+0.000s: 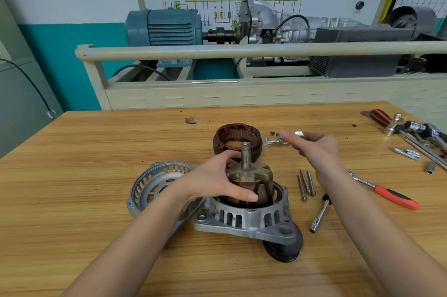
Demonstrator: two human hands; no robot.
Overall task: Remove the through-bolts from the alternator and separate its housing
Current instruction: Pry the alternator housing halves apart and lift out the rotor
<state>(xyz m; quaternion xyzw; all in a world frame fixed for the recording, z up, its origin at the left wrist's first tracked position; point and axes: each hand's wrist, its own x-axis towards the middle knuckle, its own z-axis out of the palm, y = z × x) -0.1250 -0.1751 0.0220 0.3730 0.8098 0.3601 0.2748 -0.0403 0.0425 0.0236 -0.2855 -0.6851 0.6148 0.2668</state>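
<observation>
The alternator's front housing (244, 220) lies on the wooden bench with its black pulley (285, 252) underneath and the rotor (251, 181) standing up in it, shaft pointing up. My left hand (215, 180) grips the rotor's claw poles from the left. The other housing half (150, 185) lies apart, to the left. The copper-wound stator (238, 140) sits behind. Three through-bolts (306, 184) lie to the right of the housing. My right hand (314, 149) hovers over the bench and pinches a small silvery part (299, 133), blurred.
A small metal bracket (274, 140) lies beside the stator. A socket extension (320, 214) and an orange-handled ratchet (387, 193) lie to the right. More wrenches, sockets and a red-black handled tool (416, 132) crowd the far right. A trainer stand with a blue motor (164, 28) stands behind the bench.
</observation>
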